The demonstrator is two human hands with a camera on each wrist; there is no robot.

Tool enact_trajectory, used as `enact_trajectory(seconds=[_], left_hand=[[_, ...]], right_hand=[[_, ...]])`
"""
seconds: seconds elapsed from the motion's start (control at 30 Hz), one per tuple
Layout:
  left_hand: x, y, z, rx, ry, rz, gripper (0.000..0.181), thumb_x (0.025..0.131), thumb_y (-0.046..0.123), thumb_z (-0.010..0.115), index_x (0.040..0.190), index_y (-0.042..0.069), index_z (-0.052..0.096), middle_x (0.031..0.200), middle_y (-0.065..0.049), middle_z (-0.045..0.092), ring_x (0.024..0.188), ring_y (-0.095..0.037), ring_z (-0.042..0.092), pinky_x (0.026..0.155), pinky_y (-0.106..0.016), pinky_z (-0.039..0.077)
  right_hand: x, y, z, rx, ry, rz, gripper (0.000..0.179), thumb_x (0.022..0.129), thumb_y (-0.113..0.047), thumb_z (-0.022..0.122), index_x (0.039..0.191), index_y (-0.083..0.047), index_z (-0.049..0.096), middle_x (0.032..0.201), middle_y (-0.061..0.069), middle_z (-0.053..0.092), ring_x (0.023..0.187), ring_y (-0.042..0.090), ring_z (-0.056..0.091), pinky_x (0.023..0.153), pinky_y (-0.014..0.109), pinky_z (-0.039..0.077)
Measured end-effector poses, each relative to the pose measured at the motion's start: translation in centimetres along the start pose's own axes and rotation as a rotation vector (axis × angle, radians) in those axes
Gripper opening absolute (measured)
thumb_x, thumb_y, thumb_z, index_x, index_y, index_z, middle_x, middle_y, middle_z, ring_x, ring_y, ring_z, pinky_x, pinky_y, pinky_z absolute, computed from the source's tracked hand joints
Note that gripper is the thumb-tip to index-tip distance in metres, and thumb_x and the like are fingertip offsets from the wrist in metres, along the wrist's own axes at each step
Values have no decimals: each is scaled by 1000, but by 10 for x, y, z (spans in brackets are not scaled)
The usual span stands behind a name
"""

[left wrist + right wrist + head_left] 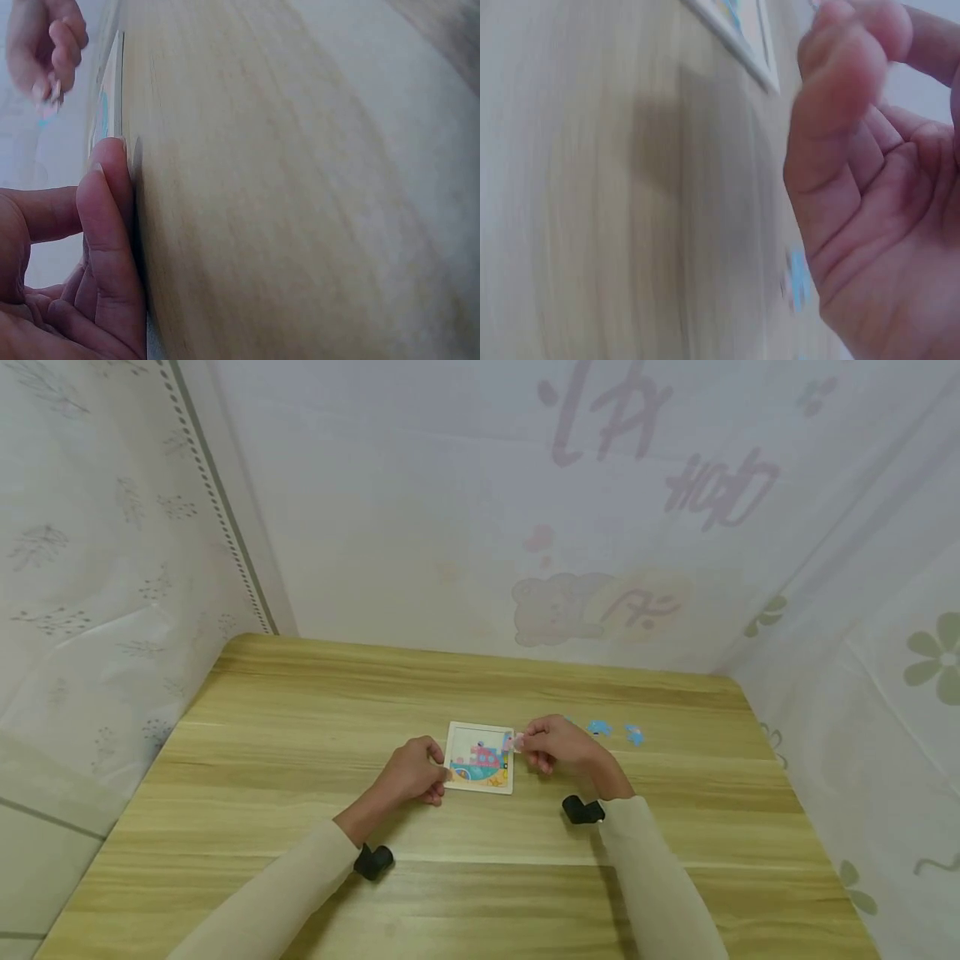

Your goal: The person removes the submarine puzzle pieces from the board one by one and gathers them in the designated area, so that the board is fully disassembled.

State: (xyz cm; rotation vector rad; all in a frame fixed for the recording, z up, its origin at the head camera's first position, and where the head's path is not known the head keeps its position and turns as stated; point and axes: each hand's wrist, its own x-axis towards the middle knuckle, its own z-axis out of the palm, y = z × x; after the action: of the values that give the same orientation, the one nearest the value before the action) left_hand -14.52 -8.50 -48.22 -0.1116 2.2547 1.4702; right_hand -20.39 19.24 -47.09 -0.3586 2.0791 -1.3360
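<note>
- Currently pinched between right thumb and fingertips: a small pink-and-blue puzzle piece, raised at the right rim of the puzzle tray, toward its far corner.
- Just left of that pinch, flat on the wooden table: the same tray, pale-rimmed, with a pink boat, teal water and a yellow-orange strip assembled on its near side, bare toward the far left.
- Right hand: reaching in from the right, forearm slanting forward and inward, lower fingers curled beneath the pinch, raised above the wood.
- Left hand: across the tray from the pinch, forearm angled forward and right, thumb at the near left corner, fingers curled low beside the rim, holding the tray by that edge.
- Just beyond and right of the right hand: loose blue pieces, two plainly visible, a sliver of another partly hidden behind the knuckles.
- Nearer than both grips: cream sleeves, with a black wrist device at each cuff.
- Well beyond both hands: a pale printed sheet, bearing a faint bear and large brush-style lettering, too faint to read with certainty.
</note>
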Motion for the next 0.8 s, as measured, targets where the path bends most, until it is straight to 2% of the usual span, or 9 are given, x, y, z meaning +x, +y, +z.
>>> enact_trajectory(seconds=[0.2,0.37,0.6,0.8], left_hand=[[1,-1,0,3,1,1,19,85,0,69,98,-1,55,61,-13,65,44,-17,62,46,-30,57],[1,-2,-1,7,5,-3,19,85,0,69,98,-1,56,61,-13,65,44,-17,62,45,-30,57],[2,-3,-1,7,4,-10,18,86,1,69,98,0,55,61,-13,65,45,-17,62,46,-30,57],[2,-3,-1,8,-1,-6,18,85,0,68,98,0,55,62,-13,65,44,-17,62,45,-30,57]], right_hand=[[-28,18,-33,37,28,42,28,95,-20,63,83,5,60,64,4,58,48,11,52,49,27,51],[-42,30,-49,48,78,106,27,94,-17,64,87,9,63,63,3,60,48,9,54,48,23,52],[-47,40,-53,83,97,224,19,90,-14,67,84,3,64,61,1,60,46,6,55,46,19,51],[-48,44,-49,32,169,250,19,90,-14,67,85,4,65,61,2,61,46,7,56,47,20,53]])
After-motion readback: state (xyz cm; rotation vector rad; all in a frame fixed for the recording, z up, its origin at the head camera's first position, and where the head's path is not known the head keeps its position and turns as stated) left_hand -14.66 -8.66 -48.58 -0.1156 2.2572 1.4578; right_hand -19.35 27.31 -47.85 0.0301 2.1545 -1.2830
